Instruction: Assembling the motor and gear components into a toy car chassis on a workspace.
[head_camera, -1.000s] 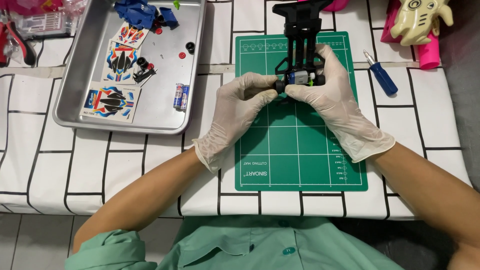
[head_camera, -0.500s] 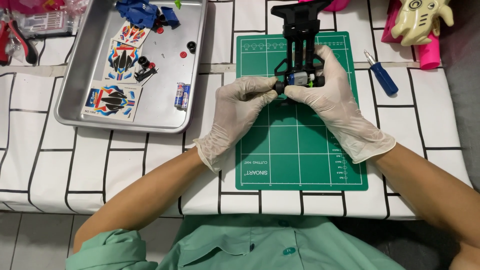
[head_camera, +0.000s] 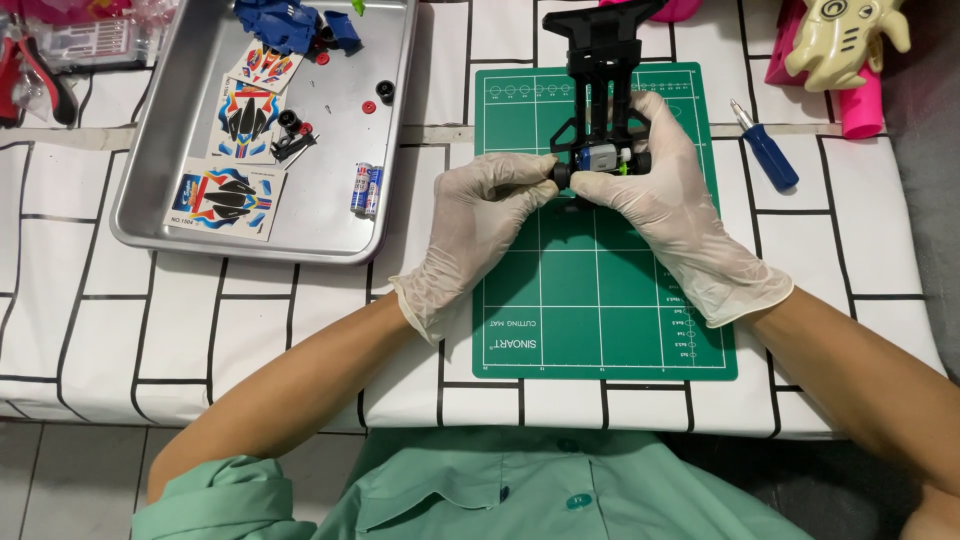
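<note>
Green is the cutting mat (head_camera: 600, 310) in the middle of the frame, and both gloved hands meet over its top part. They hold a black toy car frame (head_camera: 601, 100) that points up toward the top edge of the picture. A small silver motor (head_camera: 601, 157) sits in the near end of the frame, right between the two hands.

The left hand (head_camera: 475, 225) comes in from the lower left — its fingers (head_camera: 528, 170) pinch the left side of the frame, closed on it. The right hand (head_camera: 670, 205) comes in from the lower right, and its fingers wrap the right side of the frame, closed on it too.

The mat lies on a counter with a white cloth (head_camera: 200, 300) that has black lines. In the upper left sits a metal tray (head_camera: 330, 215). It holds sticker sheets (head_camera: 222, 198), a small battery (head_camera: 365, 188), little black wheels (head_camera: 385, 90) and a blue car shell (head_camera: 290, 22). At the upper right, a blue screwdriver (head_camera: 765, 150) lies beside the mat — near a cream toy (head_camera: 845, 40) on a pink stand.
</note>
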